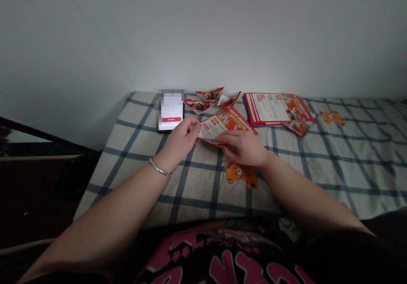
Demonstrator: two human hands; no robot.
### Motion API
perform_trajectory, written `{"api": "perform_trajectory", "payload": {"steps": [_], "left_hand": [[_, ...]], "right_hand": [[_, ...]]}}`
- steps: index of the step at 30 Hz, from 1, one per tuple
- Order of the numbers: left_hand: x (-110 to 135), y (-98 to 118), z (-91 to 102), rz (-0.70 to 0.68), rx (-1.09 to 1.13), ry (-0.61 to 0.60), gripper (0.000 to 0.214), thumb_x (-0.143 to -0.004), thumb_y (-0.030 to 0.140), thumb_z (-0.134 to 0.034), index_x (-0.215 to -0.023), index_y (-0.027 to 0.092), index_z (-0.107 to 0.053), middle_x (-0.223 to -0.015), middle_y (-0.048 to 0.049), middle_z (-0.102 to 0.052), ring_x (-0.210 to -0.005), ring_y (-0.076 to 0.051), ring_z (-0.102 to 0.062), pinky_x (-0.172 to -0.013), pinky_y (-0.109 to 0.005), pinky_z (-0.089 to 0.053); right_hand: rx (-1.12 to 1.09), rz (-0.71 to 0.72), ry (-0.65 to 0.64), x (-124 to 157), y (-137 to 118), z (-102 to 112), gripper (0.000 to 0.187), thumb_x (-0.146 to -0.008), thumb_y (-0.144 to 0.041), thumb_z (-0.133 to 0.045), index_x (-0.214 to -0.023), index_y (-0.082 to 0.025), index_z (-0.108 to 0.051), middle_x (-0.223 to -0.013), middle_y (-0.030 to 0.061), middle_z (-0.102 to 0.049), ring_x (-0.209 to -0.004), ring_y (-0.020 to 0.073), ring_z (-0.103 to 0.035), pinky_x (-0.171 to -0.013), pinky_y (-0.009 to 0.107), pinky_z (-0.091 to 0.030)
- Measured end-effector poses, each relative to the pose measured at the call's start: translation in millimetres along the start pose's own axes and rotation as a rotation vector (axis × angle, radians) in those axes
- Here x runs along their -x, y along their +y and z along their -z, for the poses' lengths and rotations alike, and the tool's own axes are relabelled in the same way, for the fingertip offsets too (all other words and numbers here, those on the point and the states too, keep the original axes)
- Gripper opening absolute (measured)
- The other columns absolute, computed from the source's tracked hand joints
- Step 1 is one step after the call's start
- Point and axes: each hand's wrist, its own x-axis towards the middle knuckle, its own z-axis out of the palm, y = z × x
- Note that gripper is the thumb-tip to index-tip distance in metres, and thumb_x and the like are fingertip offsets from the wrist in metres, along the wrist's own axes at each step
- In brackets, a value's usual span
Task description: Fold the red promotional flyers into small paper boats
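A red and white printed leaflet (212, 127) lies between my hands, its printed side facing up and its near edge raised. My left hand (186, 135) pinches the leaflet's left end. On the near right edge, the fingers of my right hand (240, 146) are closed on the same leaflet. Part of its near edge is covered by my fingers. Just beyond it stand several folded leaflets (210, 95), creased and spread open. A lit phone (171, 112) lies to the left of them, close to my left hand.
To the right is a stack of flat leaflets (269, 108), with a small folded leaflet (297, 128) against its near edge. The checked cloth (197, 190) has printed bears and covers the surface. A white wall (222, 34) rises behind it. The cloth's edge drops away at the left.
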Motion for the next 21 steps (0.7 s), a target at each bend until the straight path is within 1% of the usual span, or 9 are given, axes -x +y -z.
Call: {"api": "perform_trajectory", "payload": {"steps": [3,6,9,12,14,15,17,18,21], "left_hand": [[1,1,1.8,-0.202,-0.154,0.054,0.023,-0.097,0.038,-0.044,-0.094,0.02,-0.058,-0.089,-0.003,-0.061,-0.084,-0.019,-0.059,-0.076,-0.033,-0.05],[3,1,2.6,-0.287,-0.247,0.097,0.022,-0.096,0.033,-0.044,-0.097,0.019,-0.061,-0.093,-0.004,-0.057,-0.094,-0.02,-0.055,-0.089,-0.036,-0.049],[5,0,2.5,-0.27,-0.277,0.099,0.018,-0.09,0.024,-0.051,-0.103,0.02,-0.063,-0.104,-0.005,-0.051,-0.093,-0.018,-0.054,-0.087,-0.035,-0.051],[4,1,2.8,-0.309,-0.317,0.099,0.017,-0.082,0.017,-0.056,-0.097,0.019,-0.064,-0.112,-0.007,-0.051,-0.103,-0.02,-0.055,-0.088,-0.035,-0.052],[4,4,4.1,-0.382,-0.348,0.062,0.01,-0.082,0.015,-0.055,-0.087,0.018,-0.063,-0.106,-0.0069,-0.058,-0.106,-0.021,-0.057,-0.093,-0.037,-0.049],[5,7,5.1,-0.424,-0.359,0.024,0.01,-0.083,0.015,-0.053,-0.083,0.018,-0.062,-0.1,-0.0058,-0.062,-0.101,-0.021,-0.059,-0.094,-0.038,-0.048],[7,12,7.1,-0.446,-0.356,-0.036,0.013,-0.083,0.014,-0.049,-0.086,0.018,-0.061,-0.094,-0.0048,-0.067,-0.094,-0.02,-0.062,-0.088,-0.036,-0.048],[9,15,8.0,-0.435,-0.366,-0.068,0.015,-0.085,0.016,-0.047,-0.088,0.018,-0.062,-0.09,-0.0044,-0.067,-0.088,-0.019,-0.062,-0.081,-0.033,-0.048],[14,23,9.0,-0.408,-0.469,-0.068,0.017,-0.086,0.023,-0.045,-0.076,0.019,-0.058,-0.069,-0.0016,-0.059,-0.067,-0.017,-0.055,-0.061,-0.029,-0.039]], "right_hand": [[0.079,-0.088,-0.008,3,5,3,0.023,-0.088,-0.023,-0.053,-0.099,-0.017,-0.072,-0.087,0.0066,-0.074,-0.072,0.0171,-0.064,-0.063,0.029,-0.042],[0.09,-0.191,-0.01,4,9,7,0.022,-0.087,-0.026,-0.052,-0.093,-0.017,-0.071,-0.079,0.0056,-0.072,-0.066,0.0153,-0.059,-0.059,0.028,-0.036],[0.03,-0.288,-0.046,4,12,13,0.022,-0.085,-0.03,-0.052,-0.087,-0.017,-0.069,-0.071,0.0036,-0.067,-0.058,0.0122,-0.051,-0.055,0.027,-0.032],[-0.084,-0.293,-0.105,4,14,19,0.017,-0.083,-0.028,-0.053,-0.079,-0.017,-0.065,-0.065,0.0009,-0.061,-0.054,0.0103,-0.047,-0.053,0.025,-0.031],[-0.175,-0.265,-0.125,4,15,23,0.013,-0.081,-0.025,-0.054,-0.077,-0.017,-0.064,-0.062,-0.0012,-0.057,-0.052,0.0092,-0.045,-0.051,0.024,-0.031],[-0.219,-0.249,-0.132,5,16,25,0.012,-0.08,-0.023,-0.053,-0.078,-0.016,-0.063,-0.06,-0.0021,-0.056,-0.05,0.0087,-0.044,-0.05,0.023,-0.031],[-0.295,-0.234,-0.144,6,18,28,0.014,-0.082,-0.024,-0.053,-0.08,-0.016,-0.064,-0.058,-0.0036,-0.053,-0.048,0.0081,-0.041,-0.049,0.023,-0.03],[-0.323,-0.234,-0.149,6,20,29,0.017,-0.084,-0.026,-0.052,-0.082,-0.016,-0.065,-0.057,-0.0039,-0.053,-0.047,0.0082,-0.04,-0.048,0.023,-0.03],[-0.371,-0.279,-0.144,9,26,27,0.025,-0.088,-0.036,-0.052,-0.083,-0.016,-0.066,-0.058,-0.0027,-0.055,-0.05,0.0096,-0.043,-0.05,0.024,-0.032]]}}
